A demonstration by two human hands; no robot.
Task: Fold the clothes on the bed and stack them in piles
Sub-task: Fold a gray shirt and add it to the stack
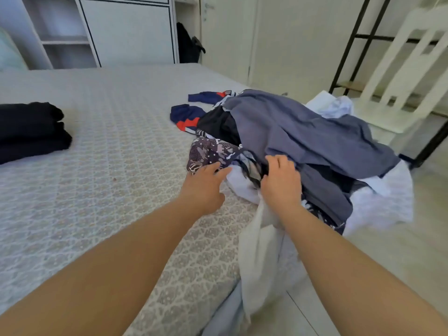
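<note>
A heap of unfolded clothes (298,141) lies on the bed's right side, topped by a grey-blue garment (303,132). A dark patterned piece (211,151), a navy and red item (186,116) and white cloth (261,251) show at its edges; the white cloth hangs over the bed's edge. My left hand (206,187) reaches with straight fingers to the heap's near-left edge, touching the patterned piece and white fabric. My right hand (281,183) rests on the heap, fingers curled into the dark fabric under the grey-blue garment. A stack of folded dark clothes (31,129) sits at the left.
The bed (109,166) has a pale patterned cover. A white chair (400,76) and a black metal frame (351,44) stand to the right, past the bed. White cupboards (126,30) line the far wall. The floor (412,238) shows on the right.
</note>
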